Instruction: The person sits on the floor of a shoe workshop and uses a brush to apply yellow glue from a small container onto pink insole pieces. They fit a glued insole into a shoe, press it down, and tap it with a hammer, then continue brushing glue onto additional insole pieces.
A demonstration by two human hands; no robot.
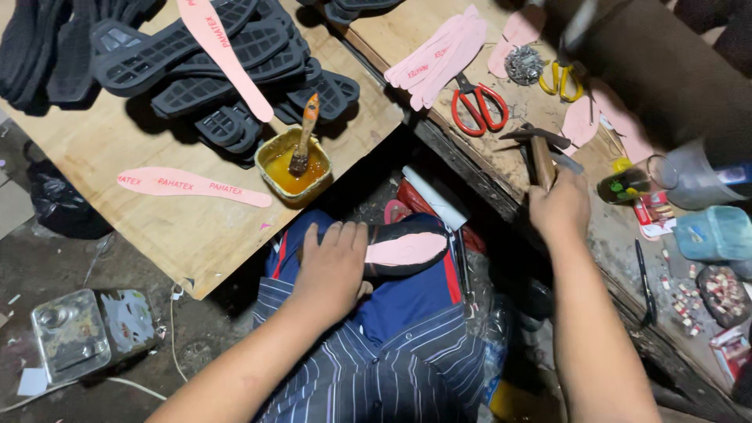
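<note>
Head view: left hand (333, 266) flat on shoe (403, 249)

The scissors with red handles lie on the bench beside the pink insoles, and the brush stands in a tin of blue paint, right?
Not quite: in the head view the brush stands in a tin of amber-yellow liquid, not blue paint. The red-handled scissors do lie beside the pink insoles.
</note>
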